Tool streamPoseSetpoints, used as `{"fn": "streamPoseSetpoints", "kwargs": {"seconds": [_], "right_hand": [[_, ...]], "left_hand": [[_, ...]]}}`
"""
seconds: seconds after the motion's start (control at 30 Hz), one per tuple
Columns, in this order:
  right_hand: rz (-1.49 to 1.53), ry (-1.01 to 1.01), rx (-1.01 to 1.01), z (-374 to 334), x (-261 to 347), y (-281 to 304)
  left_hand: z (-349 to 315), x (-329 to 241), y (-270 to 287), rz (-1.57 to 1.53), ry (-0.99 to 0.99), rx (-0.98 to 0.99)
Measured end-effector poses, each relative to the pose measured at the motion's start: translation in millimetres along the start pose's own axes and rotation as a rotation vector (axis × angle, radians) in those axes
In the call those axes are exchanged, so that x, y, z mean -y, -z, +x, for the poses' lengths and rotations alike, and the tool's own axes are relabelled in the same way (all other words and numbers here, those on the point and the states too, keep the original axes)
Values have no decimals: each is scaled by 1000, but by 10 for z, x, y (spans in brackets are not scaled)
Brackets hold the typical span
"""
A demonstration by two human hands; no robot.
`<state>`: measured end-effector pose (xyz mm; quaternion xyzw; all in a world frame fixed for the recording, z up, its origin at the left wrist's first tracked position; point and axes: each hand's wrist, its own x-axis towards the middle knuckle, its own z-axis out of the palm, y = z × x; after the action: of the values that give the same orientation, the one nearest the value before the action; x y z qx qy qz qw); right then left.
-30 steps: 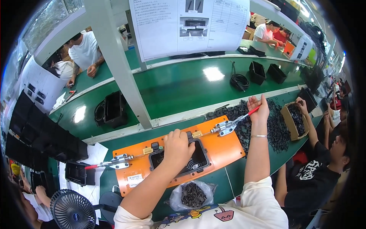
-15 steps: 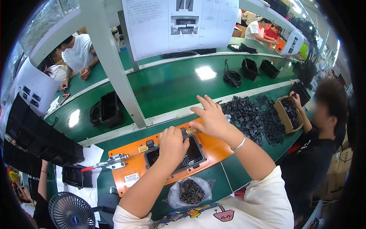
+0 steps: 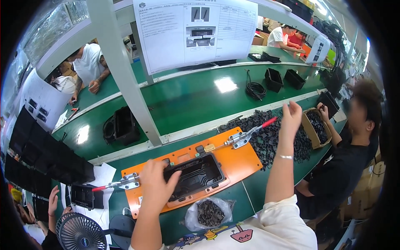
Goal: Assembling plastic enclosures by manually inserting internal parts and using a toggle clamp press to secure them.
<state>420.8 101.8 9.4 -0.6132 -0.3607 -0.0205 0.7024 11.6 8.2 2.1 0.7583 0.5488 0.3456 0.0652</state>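
Observation:
An orange fixture plate [image 3: 246,162] lies on the bench before me, with a black open plastic housing [image 3: 204,177] seated in it. My left hand [image 3: 157,179] is over the left end of the housing, thumb spread from the fingers; it hides part of the rim and of the left toggle clamp [image 3: 127,181]. Raised to the right is my right hand [image 3: 291,116], empty with its fingers loosely bent, just beyond the red handle of the right toggle clamp [image 3: 239,139]. That clamp's brass tip points at a small black block on the housing's far edge.
A bag of small metal parts [image 3: 208,213] sits nearest me. Small black parts [image 3: 275,139] are heaped at right beside a cardboard box [image 3: 314,129], where a co-worker reaches in. A fan [image 3: 81,233] and stacked black housings [image 3: 50,146] stand left. Across the bench rises a metal post [image 3: 125,71].
My left hand has shifted left and nearer from the housing's far edge, fingers spreading. My right hand has swung right, away from the plate, uncovering the right toggle clamp.

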Motion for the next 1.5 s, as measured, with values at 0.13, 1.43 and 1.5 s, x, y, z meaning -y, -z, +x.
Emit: {"fn": "streamPoseSetpoints", "kwargs": {"seconds": [0.13, 1.43, 1.5], "right_hand": [[173, -224, 461, -588, 531, 274], [70, 137, 1037, -1083, 1357, -202], [218, -129, 1020, -724, 1133, -460]], "left_hand": [[-278, 140, 185, -37, 254, 84], [-258, 170, 183, -503, 177, -44], [-141, 145, 367, -426, 189, -74]]}}
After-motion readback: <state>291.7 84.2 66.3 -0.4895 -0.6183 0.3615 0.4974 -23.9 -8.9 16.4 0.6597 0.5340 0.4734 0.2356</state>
